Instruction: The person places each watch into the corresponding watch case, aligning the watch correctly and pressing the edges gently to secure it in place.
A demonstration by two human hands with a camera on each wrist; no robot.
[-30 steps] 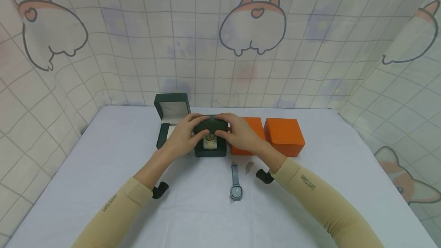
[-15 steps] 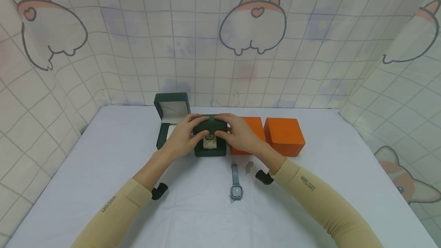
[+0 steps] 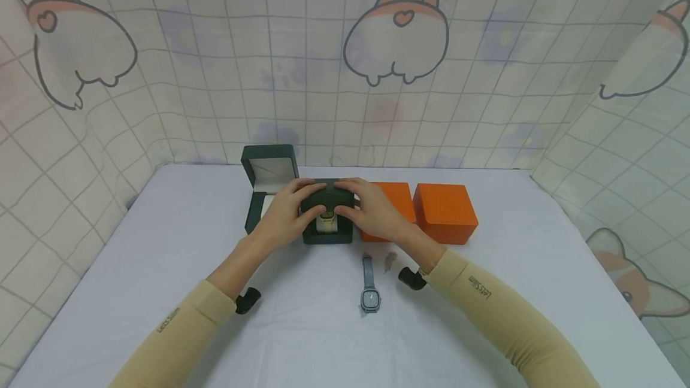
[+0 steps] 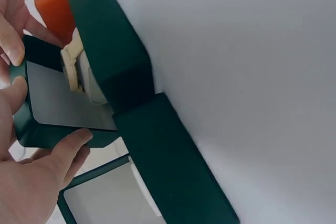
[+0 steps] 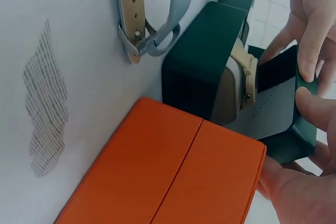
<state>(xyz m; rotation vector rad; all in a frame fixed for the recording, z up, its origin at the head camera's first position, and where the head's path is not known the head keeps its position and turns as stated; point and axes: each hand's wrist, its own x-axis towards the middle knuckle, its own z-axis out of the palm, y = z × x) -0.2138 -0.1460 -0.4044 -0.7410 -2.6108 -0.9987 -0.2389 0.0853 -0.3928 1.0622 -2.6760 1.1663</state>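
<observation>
Both hands hold the raised lid (image 3: 327, 197) of a dark green watch box (image 3: 327, 239). My left hand (image 3: 286, 213) grips its left end, thumb on the front edge and fingers over the side and back. At the right end my right hand (image 3: 373, 211) grips it the same way. The lid leans forward over a watch with a cream strap (image 5: 249, 82), which sits around a pale cushion (image 5: 226, 95) inside the box. From the head view the lid hides part of the dial. A grey-strapped watch (image 3: 370, 299) lies on the table before the box.
Left of the box stands a second green box (image 3: 269, 153) with its lid up. To the right are an orange box (image 3: 399, 195), partly behind the right hand, and another orange box (image 3: 445, 207). A dark smudge (image 5: 46, 103) marks the white cloth.
The lid has tipped slightly further down over the cream-strapped watch, covering more of its dial. Both hands have moved very little with it, keeping their grip.
</observation>
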